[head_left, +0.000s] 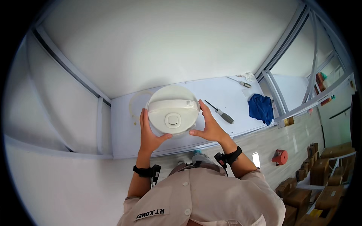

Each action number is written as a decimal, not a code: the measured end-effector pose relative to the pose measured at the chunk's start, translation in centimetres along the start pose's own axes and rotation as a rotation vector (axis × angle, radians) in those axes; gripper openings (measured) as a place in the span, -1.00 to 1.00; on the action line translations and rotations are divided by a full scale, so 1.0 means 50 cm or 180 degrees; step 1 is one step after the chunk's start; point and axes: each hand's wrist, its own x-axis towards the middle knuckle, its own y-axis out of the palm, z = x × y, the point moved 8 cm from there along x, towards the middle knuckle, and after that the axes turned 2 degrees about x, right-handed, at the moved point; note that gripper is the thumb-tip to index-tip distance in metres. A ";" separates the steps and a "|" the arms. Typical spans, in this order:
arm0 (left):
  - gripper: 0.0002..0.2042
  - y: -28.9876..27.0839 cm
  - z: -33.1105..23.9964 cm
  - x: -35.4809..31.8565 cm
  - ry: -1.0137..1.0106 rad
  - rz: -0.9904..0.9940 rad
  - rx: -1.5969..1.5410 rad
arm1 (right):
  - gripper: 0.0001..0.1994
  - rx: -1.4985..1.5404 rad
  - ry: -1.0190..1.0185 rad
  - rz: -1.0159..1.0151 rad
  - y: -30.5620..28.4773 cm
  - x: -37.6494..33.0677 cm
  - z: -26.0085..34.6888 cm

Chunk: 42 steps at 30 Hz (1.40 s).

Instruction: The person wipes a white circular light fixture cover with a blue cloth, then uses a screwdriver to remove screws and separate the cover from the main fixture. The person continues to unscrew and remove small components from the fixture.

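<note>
Right of centre, bare tabletop (241,105) left a passage between the lower screwdriver (226,117) and the blue cloth (261,108); the white lidded appliance (172,113) blocked the centre.

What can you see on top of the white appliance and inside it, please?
On top of the white appliance are a white handle across it and a rounded panel with a dark curved mark. The inside cannot be seen because the top covers it.

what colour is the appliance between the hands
The appliance is off-white, as the head view shows.
</note>
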 end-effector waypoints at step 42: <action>-0.54 0.611 -0.545 0.031 0.0898 -0.0572 0.0494 | -0.32 0.0375 0.0049 -0.0128 -0.618 -0.320 -0.279</action>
